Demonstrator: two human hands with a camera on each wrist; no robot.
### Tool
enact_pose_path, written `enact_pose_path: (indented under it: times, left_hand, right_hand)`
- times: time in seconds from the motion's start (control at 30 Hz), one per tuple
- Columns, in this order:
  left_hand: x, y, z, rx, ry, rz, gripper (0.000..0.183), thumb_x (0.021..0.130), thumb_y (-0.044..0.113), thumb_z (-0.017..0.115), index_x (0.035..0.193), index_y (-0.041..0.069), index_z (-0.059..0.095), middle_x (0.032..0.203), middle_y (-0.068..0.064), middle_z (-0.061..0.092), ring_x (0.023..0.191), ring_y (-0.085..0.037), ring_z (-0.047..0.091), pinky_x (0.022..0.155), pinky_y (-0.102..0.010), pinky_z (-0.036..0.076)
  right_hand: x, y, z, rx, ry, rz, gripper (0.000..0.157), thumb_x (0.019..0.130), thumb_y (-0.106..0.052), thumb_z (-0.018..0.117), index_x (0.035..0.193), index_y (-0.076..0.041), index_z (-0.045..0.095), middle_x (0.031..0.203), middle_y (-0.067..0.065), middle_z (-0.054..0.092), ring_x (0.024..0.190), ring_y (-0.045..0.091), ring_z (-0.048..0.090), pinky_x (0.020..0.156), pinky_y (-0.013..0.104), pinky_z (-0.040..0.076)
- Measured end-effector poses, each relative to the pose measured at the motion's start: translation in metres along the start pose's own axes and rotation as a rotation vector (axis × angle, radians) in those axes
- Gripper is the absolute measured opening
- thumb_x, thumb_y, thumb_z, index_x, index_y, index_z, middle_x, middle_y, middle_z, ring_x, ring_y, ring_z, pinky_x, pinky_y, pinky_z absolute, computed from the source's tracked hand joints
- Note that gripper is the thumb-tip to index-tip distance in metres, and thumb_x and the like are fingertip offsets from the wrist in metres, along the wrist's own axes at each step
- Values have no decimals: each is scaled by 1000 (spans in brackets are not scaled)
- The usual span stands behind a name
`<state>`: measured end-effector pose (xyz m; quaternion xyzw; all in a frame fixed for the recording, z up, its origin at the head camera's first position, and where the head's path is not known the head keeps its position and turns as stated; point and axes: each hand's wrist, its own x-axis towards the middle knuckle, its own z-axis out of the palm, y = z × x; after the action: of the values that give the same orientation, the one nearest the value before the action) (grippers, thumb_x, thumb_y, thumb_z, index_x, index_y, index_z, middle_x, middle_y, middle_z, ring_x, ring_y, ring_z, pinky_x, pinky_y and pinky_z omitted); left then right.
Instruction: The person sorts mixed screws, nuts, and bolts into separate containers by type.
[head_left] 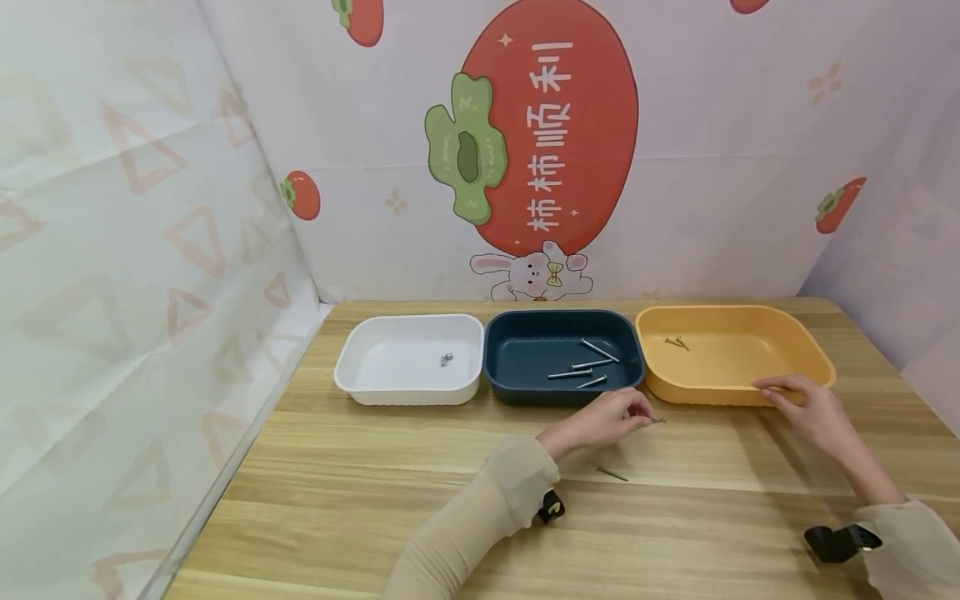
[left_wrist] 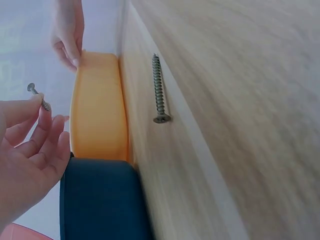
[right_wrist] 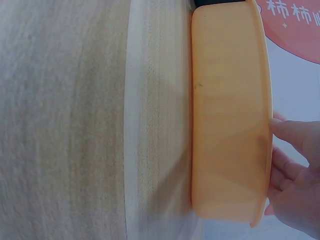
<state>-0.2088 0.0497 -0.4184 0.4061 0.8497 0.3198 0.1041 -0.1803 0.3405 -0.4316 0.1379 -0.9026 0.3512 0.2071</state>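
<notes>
My left hand (head_left: 606, 417) pinches a small screw (left_wrist: 38, 96) between thumb and fingertips, in front of the gap between the dark blue tray (head_left: 525, 394) and the yellow tray (head_left: 705, 397). In the left wrist view the screw's flat head points up and away from the fingers. My right hand (head_left: 813, 412) grips the yellow tray's near rim at its right part, thumb on the outside and fingers over the edge. Another screw (head_left: 612, 473), brass-coloured and threaded, lies on the table below the left hand. A few similar screws (head_left: 678, 342) lie inside the yellow tray.
Several long silver bolts (head_left: 572, 374) lie in the dark blue tray. To its left, a white tray (head_left: 408, 397) contains small silver metal pieces (head_left: 446, 359). All the trays stand side by side along the back of the wooden table (head_left: 337, 500), before a printed cloth (head_left: 375, 242).
</notes>
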Motion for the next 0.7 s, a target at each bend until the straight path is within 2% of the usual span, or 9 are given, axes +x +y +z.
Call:
enact_pose_path:
  times: [0.33, 0.37, 0.4, 0.57, 0.6, 0.7]
  left_hand:
    - [7, 3, 1, -31, 98, -14, 12, 88, 13, 53, 96, 8, 61, 86, 4, 52, 74, 1, 45, 63, -5, 36]
    - [8, 3, 1, -34, 106, -17, 12, 88, 13, 53, 96, 8, 61, 86, 5, 52, 74, 1, 45, 63, -5, 36]
    - [9, 3, 2, -37, 112, -20, 12, 88, 13, 53, 96, 8, 61, 86, 5, 52, 74, 1, 45, 63, -5, 36]
    - [15, 2, 4, -43, 148, -20, 12, 89, 13, 53, 96, 7, 61, 85, 4, 52, 74, 1, 45, 64, -4, 36]
    - [16, 3, 4, -40, 157, -21, 12, 89, 13, 53, 96, 7, 61, 85, 4, 52, 74, 1, 45, 64, -4, 36]
    - [20, 4, 4, -44, 184, -31, 12, 89, 13, 53, 96, 8, 61, 85, 4, 52, 74, 1, 44, 64, -4, 35]
  right_hand:
    - [0, 0, -1, -3, -9, 3, 11, 84, -2, 57, 90, 6, 62, 88, -38, 44, 85, -26, 34, 66, 3, 29]
    - [0, 8, 1, -5, -3, -4, 9, 85, -4, 57, 90, 1, 63, 88, -38, 44, 85, -25, 35, 66, 2, 28]
    - [0, 8, 1, -4, -4, -2, 9, 85, -4, 57, 90, 1, 63, 88, -38, 44, 86, -25, 35, 66, 3, 28]
    - [-1, 8, 1, -3, -6, -1, 10, 85, -5, 57, 90, 1, 63, 89, -40, 43, 86, -26, 34, 67, 2, 28]
    - [0, -1, -1, -3, -13, 7, 11, 84, -3, 57, 90, 6, 61, 89, -39, 42, 86, -26, 33, 66, 3, 28]
    - [0, 0, -1, -6, -16, 9, 11, 84, -3, 57, 90, 5, 61, 89, -40, 42, 87, -26, 33, 66, 3, 28]
